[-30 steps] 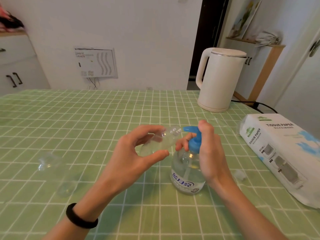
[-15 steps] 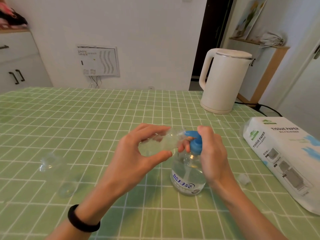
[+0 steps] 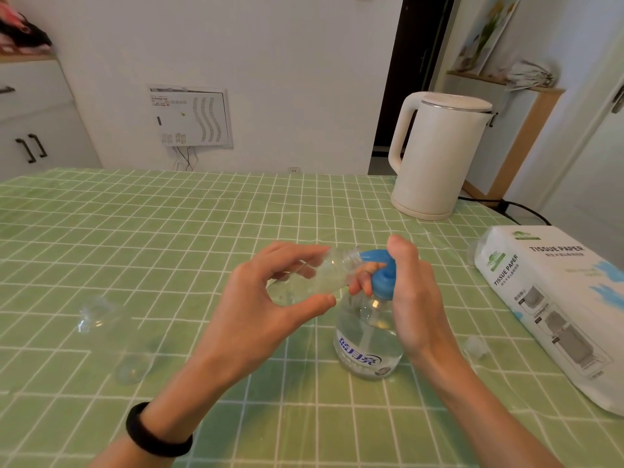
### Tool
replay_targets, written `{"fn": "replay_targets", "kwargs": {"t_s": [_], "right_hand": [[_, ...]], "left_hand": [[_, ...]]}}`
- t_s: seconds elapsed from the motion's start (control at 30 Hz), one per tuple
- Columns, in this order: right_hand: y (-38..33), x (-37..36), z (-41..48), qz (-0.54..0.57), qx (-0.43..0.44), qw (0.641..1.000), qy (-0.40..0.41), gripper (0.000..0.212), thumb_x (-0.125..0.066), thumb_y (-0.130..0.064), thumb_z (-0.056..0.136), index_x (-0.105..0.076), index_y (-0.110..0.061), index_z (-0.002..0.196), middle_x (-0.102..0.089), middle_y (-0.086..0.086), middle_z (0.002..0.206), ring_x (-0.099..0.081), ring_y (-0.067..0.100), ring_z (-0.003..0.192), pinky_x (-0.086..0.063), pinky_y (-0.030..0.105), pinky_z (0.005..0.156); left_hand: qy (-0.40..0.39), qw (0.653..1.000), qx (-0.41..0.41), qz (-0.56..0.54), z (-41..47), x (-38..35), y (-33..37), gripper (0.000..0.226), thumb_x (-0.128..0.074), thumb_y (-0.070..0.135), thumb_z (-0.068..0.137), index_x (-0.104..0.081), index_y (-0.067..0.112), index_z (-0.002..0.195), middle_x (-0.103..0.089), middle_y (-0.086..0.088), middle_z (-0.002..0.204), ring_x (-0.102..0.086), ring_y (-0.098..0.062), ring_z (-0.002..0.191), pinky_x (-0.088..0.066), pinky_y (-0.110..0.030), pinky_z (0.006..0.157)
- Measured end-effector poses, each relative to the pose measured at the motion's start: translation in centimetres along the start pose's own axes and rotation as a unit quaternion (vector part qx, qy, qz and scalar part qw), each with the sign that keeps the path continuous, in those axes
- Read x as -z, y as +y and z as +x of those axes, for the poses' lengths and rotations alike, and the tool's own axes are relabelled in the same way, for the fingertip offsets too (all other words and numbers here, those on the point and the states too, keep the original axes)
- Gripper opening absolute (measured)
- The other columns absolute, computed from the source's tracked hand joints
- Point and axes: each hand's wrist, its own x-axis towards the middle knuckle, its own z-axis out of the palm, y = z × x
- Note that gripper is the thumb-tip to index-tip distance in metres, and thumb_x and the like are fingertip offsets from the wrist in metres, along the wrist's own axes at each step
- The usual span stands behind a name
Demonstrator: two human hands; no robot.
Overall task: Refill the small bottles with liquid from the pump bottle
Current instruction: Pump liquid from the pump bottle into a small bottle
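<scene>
Tip of pump spout (image 3: 373, 256) behind small bottle (image 3: 314, 278); tissue pack (image 3: 553, 298) partly off-frame.

Behind pump bottle (image 3: 368, 349), kettle (image 3: 439, 157); tissue pack (image 3: 553, 298) right, small bottle (image 3: 108, 336) left.

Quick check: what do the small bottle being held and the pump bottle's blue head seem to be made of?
The small bottle: clear, glossy, probably plastic; tablecloth shows through it. The pump head: opaque blue plastic, smooth with soft sheen. The pump bottle body: clear and glossy, likely plastic, possibly glass.
</scene>
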Motion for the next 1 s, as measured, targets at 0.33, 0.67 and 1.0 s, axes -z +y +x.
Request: {"fn": "replay_targets", "kwargs": {"t_s": [0.33, 0.67, 1.0], "right_hand": [[0.22, -0.01, 0.14, 0.036, 0.021, 0.999, -0.007, 0.056, -0.033, -0.035, 0.097, -0.054, -0.02, 0.048, -0.071, 0.007, 0.062, -0.067, 0.018, 0.068, -0.047, 0.011, 0.066], [0.26, -0.14, 0.03, 0.012, 0.011, 1.0, 0.0, 0.07, -0.027, -0.06, 0.097, -0.056, -0.02, 0.048, -0.076, 0.007, 0.07, -0.071, 0.012, 0.071, -0.047, 0.009, 0.066], [0.39, -0.03, 0.17, 0.019, 0.019, 1.0, -0.007, 0.059, -0.032, -0.044, 0.097, -0.054, -0.02, 0.048, -0.075, 0.011, 0.069, -0.07, 0.014, 0.07, -0.05, 0.013, 0.067]], "left_hand": [[-0.001, 1.0, 0.007, -0.004, -0.09, -0.22, -0.36, 0.057, -0.089, 0.032, 0.071, -0.071, 0.041, 0.124, -0.076, 0.022, 0.111, -0.074, -0.009, 0.104, -0.053, -0.02, 0.091], [0.006, 1.0, 0.011, -0.019, -0.2, -0.4, -0.21, 0.045, -0.085, 0.042, 0.069, -0.071, 0.039, 0.112, -0.076, 0.02, 0.111, -0.075, -0.01, 0.102, -0.056, -0.033, 0.088], [-0.002, 0.999, 0.026, -0.033, -0.41, -0.7, -0.17, 0.045, -0.084, 0.044, 0.068, -0.073, 0.037, 0.111, -0.077, 0.019, 0.11, -0.074, -0.012, 0.101, -0.055, -0.027, 0.087]]}}
